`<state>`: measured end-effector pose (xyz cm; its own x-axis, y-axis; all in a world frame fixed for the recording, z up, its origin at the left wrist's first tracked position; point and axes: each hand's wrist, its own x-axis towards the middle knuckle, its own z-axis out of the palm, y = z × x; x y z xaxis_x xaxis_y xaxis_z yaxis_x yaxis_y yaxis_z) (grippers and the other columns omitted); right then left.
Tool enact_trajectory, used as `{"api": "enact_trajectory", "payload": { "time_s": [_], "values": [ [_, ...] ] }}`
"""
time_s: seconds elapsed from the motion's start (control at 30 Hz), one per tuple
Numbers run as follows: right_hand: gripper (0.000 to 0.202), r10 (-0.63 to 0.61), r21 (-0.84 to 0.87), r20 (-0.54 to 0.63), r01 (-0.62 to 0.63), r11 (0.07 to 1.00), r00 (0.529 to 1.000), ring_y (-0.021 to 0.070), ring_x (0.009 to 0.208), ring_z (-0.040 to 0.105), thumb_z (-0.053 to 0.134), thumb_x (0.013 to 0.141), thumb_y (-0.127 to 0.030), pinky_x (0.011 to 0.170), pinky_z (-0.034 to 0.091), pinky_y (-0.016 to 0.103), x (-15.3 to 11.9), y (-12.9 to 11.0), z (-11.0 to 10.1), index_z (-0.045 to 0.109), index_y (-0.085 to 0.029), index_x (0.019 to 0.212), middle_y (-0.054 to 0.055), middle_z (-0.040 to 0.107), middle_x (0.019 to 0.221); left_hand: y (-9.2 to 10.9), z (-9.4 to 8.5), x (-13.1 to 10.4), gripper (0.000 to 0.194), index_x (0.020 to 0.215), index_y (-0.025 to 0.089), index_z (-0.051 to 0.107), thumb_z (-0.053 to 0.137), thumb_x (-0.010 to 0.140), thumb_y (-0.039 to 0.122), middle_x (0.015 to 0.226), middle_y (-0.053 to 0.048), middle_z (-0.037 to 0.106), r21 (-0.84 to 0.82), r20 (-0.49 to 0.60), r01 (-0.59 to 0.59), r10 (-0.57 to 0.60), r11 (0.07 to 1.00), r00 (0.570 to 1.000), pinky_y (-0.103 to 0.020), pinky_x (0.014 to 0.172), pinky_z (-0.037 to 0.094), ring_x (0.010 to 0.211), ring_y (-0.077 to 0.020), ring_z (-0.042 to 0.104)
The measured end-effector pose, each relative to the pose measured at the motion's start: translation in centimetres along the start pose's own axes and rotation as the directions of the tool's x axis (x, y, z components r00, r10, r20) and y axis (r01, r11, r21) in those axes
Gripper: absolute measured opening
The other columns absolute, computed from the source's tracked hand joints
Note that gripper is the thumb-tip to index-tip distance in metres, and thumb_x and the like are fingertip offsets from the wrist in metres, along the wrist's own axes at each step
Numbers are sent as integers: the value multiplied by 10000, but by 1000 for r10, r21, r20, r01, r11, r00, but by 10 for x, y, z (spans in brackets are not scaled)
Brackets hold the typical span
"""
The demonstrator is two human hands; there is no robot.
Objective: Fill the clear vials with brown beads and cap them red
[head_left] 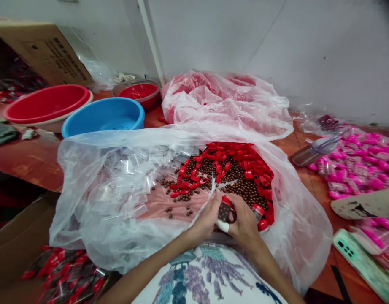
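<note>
Both hands meet low in the middle, at the near edge of a spread white plastic bag. My left hand and my right hand are closed around a small clear container with a red top; brown balls show inside it. A white wrap covers one fingertip between the hands. Beyond them lie many brown balls. Red caps are heaped behind and to the right of the balls, some scattered among them. Clear plastic pieces fill the bag's left side.
Behind stand a blue basin, a red basin and a plastic bag of red pieces. Pink items, a pale bottle and a phone lie at right. A cardboard box holds red-capped pieces at lower left.
</note>
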<state>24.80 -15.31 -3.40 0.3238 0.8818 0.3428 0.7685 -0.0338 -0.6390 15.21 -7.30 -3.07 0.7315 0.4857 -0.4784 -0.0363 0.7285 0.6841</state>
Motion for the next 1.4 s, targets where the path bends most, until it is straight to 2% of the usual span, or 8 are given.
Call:
{"api": "enact_trajectory", "payload": {
  "time_s": [0.23,0.33,0.43,0.67,0.8,0.9,1.03,1.4],
  "values": [
    [653,32,56,135,-40,998,990,266,1074,544,674,661,-283,885,429,401,0,-4,-2,435,-226,1266,99,566,1213,-4,0,2,462,870,115,624,428,831,532,498,5,547,-11,-51,-83,83,996,995,-216,460,371,433,-107,469],
    [766,176,209,221,-223,952,959,253,1030,566,685,667,-299,858,449,378,-2,1,-11,338,-221,1346,97,572,1200,5,-2,0,497,1064,121,568,396,837,528,504,12,555,-133,-18,-57,55,989,998,-218,460,394,417,-117,495],
    [491,345,364,249,-417,833,905,208,845,612,579,773,-328,763,476,330,-10,12,-16,473,-206,1237,59,656,987,14,-5,-2,552,1196,133,483,366,843,542,517,14,561,-168,26,-51,56,985,998,-221,432,408,407,-125,507],
    [321,532,489,97,-505,711,841,235,887,599,520,789,-352,802,465,354,-13,18,-10,639,-207,1049,48,679,945,16,-5,-8,583,1277,197,410,375,830,569,553,23,555,-98,67,101,-95,990,993,-190,346,375,398,-114,481],
    [340,388,375,108,-399,837,915,224,1008,561,450,828,-268,880,428,360,-1,14,-12,594,-227,1134,48,640,1078,15,-3,-12,596,1273,199,416,384,823,588,555,24,546,-4,56,84,-84,996,995,-175,341,353,386,-100,465],
    [303,188,-1,196,-191,982,963,218,977,539,440,812,-146,844,409,333,5,17,-12,638,-233,1025,57,628,1056,19,-6,-14,568,1258,203,436,420,823,569,584,24,560,103,7,-41,41,994,999,-161,362,358,409,-88,484],
    [309,154,-471,271,-9,882,950,217,822,516,464,742,-23,717,358,312,5,25,-4,665,-224,863,59,641,831,30,-10,-14,544,1211,172,478,408,836,560,618,9,587,24,-32,-55,56,998,998,-176,355,372,406,-89,489],
    [312,88,-463,327,78,883,941,194,792,474,501,770,-56,663,282,302,7,37,-7,664,-290,897,6,640,812,30,-20,-12,575,1033,127,590,394,811,620,587,-15,571,-143,68,110,-101,984,993,-197,320,361,400,-105,485]
  ]
}}
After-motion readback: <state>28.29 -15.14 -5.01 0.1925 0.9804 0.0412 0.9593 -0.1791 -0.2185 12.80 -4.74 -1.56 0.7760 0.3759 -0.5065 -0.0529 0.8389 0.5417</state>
